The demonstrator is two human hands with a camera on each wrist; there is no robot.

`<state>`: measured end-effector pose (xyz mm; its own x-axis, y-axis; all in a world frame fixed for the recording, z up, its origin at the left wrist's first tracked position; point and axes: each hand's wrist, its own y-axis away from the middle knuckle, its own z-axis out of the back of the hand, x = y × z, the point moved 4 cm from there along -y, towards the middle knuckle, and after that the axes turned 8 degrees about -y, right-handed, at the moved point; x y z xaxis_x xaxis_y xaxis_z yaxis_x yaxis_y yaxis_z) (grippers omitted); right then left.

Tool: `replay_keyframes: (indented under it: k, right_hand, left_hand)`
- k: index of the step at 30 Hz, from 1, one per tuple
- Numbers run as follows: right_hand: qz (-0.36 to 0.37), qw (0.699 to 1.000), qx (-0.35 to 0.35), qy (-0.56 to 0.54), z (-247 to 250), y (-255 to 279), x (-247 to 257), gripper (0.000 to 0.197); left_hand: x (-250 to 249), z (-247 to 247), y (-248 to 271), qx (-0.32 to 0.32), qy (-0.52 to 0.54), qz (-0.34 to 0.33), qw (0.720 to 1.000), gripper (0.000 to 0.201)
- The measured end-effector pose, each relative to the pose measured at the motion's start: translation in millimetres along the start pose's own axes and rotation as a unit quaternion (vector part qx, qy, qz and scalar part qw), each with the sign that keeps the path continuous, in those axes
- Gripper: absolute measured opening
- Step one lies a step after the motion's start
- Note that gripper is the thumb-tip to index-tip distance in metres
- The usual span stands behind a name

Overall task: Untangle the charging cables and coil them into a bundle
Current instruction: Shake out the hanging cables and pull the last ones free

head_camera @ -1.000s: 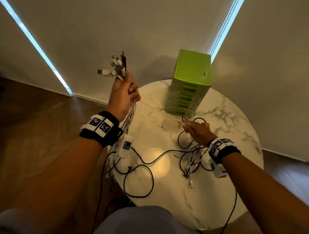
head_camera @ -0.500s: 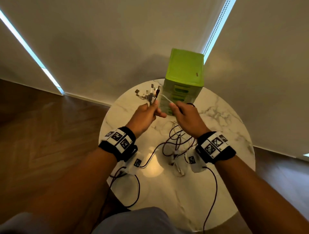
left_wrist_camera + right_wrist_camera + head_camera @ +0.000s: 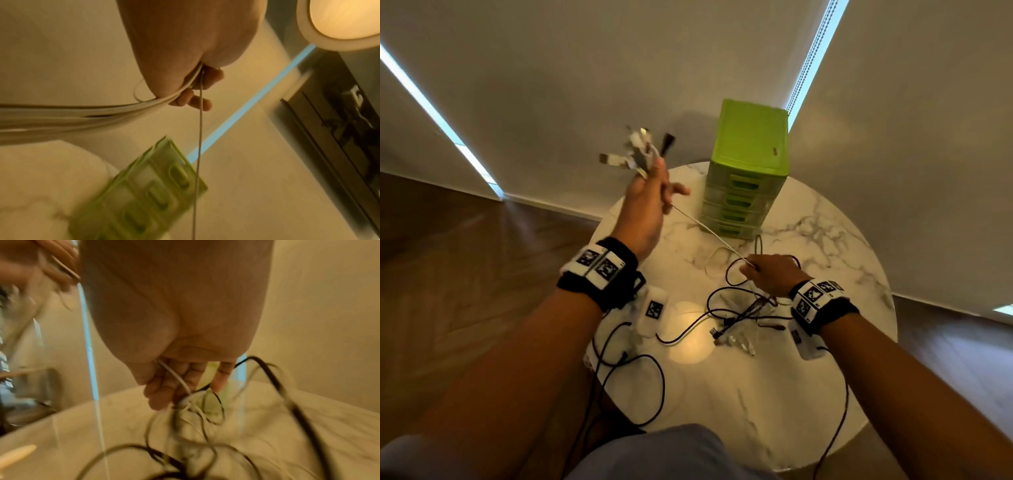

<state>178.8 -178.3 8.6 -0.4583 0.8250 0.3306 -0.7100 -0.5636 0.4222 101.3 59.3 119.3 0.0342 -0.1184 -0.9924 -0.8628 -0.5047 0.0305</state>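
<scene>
Left hand (image 3: 645,205) swung back up toward eleven o'clock, fingers clenched on gathered plug ends (image 3: 640,152), thin white cable (image 3: 709,233) drawn taut again from right hand (image 3: 770,274) pinching it over the tangled black-and-white cable heap (image 3: 743,318) mid round marble desk (image 3: 842,240) — another length freed, coiling yet to come.

A taut white cable (image 3: 709,233) spans the gap between both hands, barring passage across it. The green drawer unit (image 3: 748,171) blocks the table's (image 3: 825,394) far side. Loose black cables (image 3: 739,308) clutter the centre. The near right tabletop is bare.
</scene>
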Motion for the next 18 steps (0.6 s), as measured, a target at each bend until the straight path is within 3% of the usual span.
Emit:
replay_keyframes:
  k: [3,7,12,15,18]
  right_hand:
    - [0.004,0.995,0.021,-0.102,-5.0,9.8,-34.8,0.044]
    - [0.103,0.957,-0.004,-0.272,15.0,23.1,-25.8,0.034]
    - [0.104,0.942,-0.072,-0.310,38.8,24.0,-2.2,0.037]
    - [0.121,0.932,-0.164,-0.301,50.3,29.8,21.7,0.033]
    - [0.179,0.918,-0.192,-0.298,54.6,40.7,49.8,0.028]
  left_hand:
    - [-24.6,32.1,-15.9,-0.060,0.039,-0.016,0.997,0.037]
    - [-18.4,43.7,-16.5,-0.047,-0.048,-0.056,0.996,0.040]
    - [21.8,11.1,5.1,0.047,-0.217,-0.025,0.975,0.037]
    - [53.6,-15.2,19.9,0.142,-0.250,0.029,0.957,0.034]
    - [67.6,-37.9,32.6,0.200,-0.211,0.103,0.951,0.037]
